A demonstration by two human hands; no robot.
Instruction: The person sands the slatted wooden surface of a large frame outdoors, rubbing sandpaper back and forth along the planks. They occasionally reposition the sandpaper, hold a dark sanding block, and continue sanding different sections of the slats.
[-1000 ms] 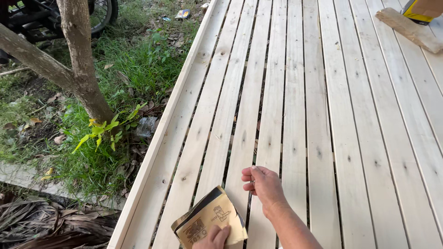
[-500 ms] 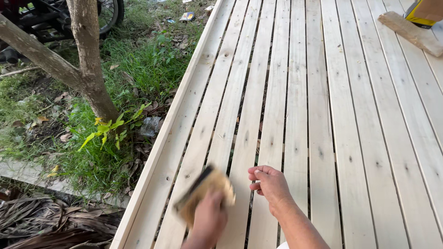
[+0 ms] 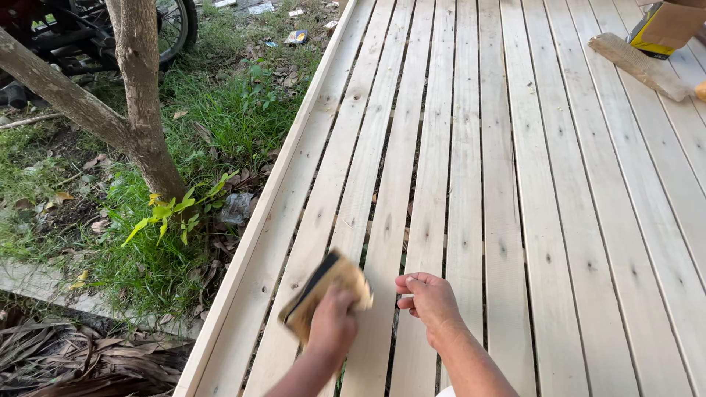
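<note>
My left hand [image 3: 332,323] grips a folded sheet of brown sandpaper [image 3: 327,288] and presses it on the pale wooden slats [image 3: 515,184] near the platform's left edge. The sandpaper is blurred. My right hand [image 3: 428,298] rests on a slat just to the right, fingers curled in with nothing visible in them. Both forearms come in from the bottom of the view.
A wooden block [image 3: 638,66] and a yellow box [image 3: 660,29] lie at the far right. Left of the platform's edge board [image 3: 279,191] are grass, a tree trunk [image 3: 143,95], dry leaves and a motorbike wheel [image 3: 176,22]. Gaps run between the slats.
My left hand has moved the sandpaper forward and to the right along the slats, turning it face down. My right hand has stayed almost in place.
</note>
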